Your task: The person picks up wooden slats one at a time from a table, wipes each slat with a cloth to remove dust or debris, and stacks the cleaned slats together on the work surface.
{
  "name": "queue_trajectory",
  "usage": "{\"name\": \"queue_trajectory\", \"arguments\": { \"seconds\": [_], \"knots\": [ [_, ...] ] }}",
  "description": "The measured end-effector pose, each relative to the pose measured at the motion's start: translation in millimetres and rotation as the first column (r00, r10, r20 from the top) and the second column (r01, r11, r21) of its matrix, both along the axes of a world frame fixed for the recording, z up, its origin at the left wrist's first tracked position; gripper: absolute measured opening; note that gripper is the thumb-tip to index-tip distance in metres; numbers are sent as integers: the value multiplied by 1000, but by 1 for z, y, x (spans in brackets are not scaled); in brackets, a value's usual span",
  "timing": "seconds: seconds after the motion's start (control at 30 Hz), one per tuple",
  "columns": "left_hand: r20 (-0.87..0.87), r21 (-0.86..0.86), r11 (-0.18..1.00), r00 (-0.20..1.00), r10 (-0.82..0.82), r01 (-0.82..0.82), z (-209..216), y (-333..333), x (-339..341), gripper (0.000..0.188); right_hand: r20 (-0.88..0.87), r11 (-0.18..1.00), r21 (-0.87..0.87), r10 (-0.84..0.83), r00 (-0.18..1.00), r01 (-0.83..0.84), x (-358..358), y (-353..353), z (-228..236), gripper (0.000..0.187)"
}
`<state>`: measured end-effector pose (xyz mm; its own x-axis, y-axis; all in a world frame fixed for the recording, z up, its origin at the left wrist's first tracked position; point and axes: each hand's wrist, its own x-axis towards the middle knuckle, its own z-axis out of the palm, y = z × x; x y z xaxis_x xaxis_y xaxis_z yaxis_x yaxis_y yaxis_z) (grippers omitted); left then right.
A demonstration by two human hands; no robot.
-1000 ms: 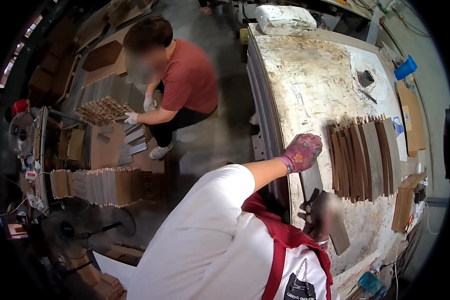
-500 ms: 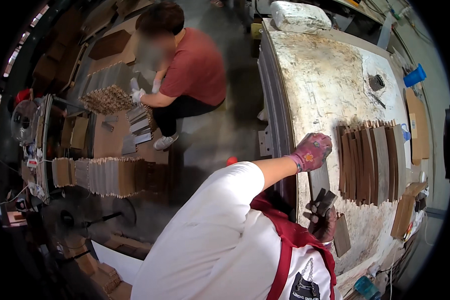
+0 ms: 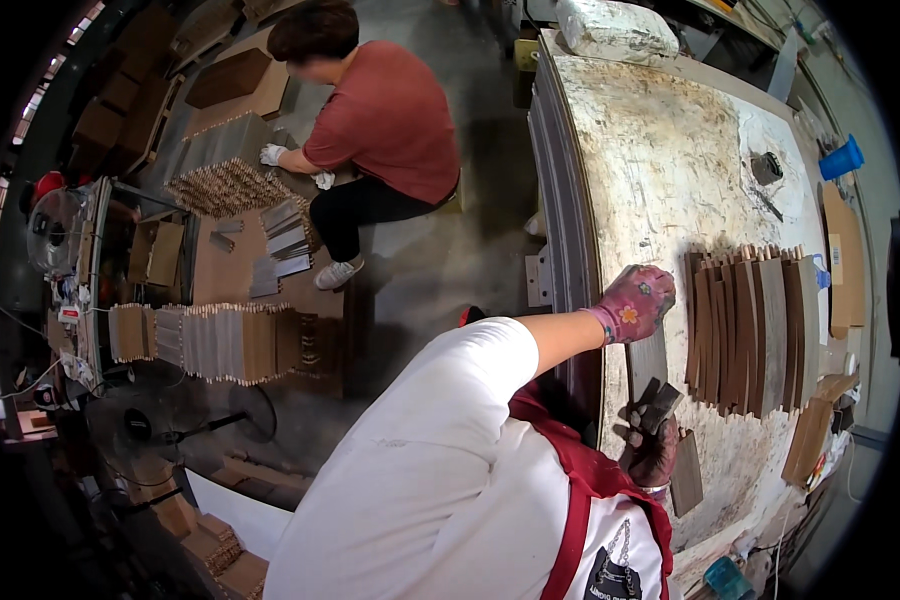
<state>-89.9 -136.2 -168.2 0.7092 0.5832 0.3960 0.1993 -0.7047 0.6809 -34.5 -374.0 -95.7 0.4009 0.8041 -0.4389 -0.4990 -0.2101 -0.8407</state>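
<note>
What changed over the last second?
The co-worker's gloved hand moved up the picture, away from the loose pieces, alongside the stack. No grip visibly taken or released by the wearer. Unchanged: left hand on the grey strip, right hand with the dark block.

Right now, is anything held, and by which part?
The right hand holds a dark piece by its near end; the left hand covers one end of a plank, grip hidden.

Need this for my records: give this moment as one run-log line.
left hand: over gray strip | right hand: holding dark block | slats: row on table
</note>
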Motion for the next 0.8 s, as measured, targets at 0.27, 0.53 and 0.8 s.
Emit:
{"name": "queue_trajectory", "arguments": {
  "seconds": [0.27,0.53,0.8],
  "knots": [
    [-52,125,991,997,59,-52,0,-4,-5,21,-23,999,31,-31,999,32,-6,1,3,43],
    [-199,139,990,979,45,-18,-3,-5,2,19,-184,992,123,32,982,-10,11,-12,-14,46],
    [-115,142,989,992,50,-33,-33,-1,20,19,-59,994,100,-39,998,45,27,-41,2,41]
  ]
}}
